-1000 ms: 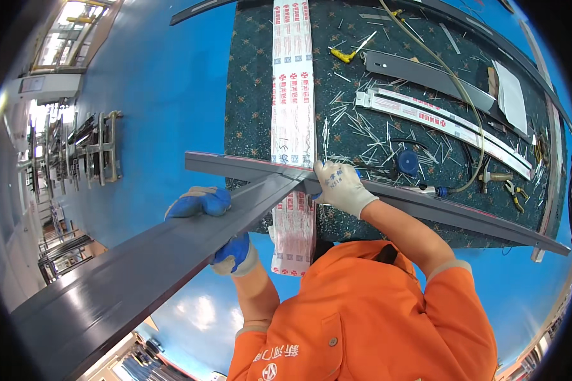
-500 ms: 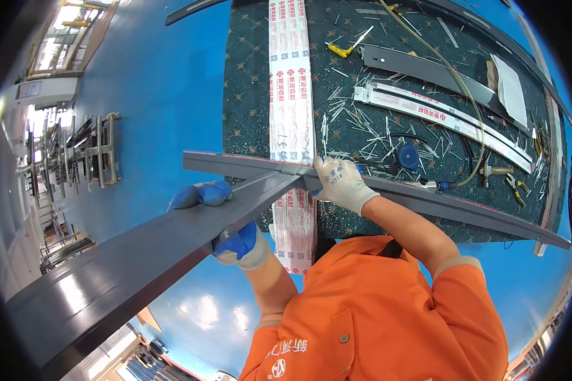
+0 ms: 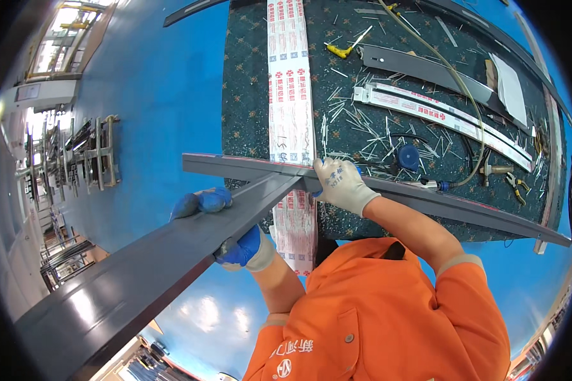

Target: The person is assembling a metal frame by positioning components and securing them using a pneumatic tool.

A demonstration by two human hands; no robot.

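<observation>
Profile [image 3: 149, 263], wide & dk grey, is held slanting off the bench [image 3: 246, 95], its end set against the long grey crossbar [image 3: 451, 207]. Its near edge is gripped by L hand [image 3: 245, 249]; the crossbar is clasped by R hand [image 3: 342, 184] beside the joint, approx. same pos. as 1 s ago. Hands are kept apart. L forearm [image 3: 278, 286] is now brought further right, nearer the white wrapped bar [image 3: 290, 95].

Pliers [image 3: 514, 183] and a round blue object [image 3: 408, 158] lie on dark carpet [image 3: 248, 95].
</observation>
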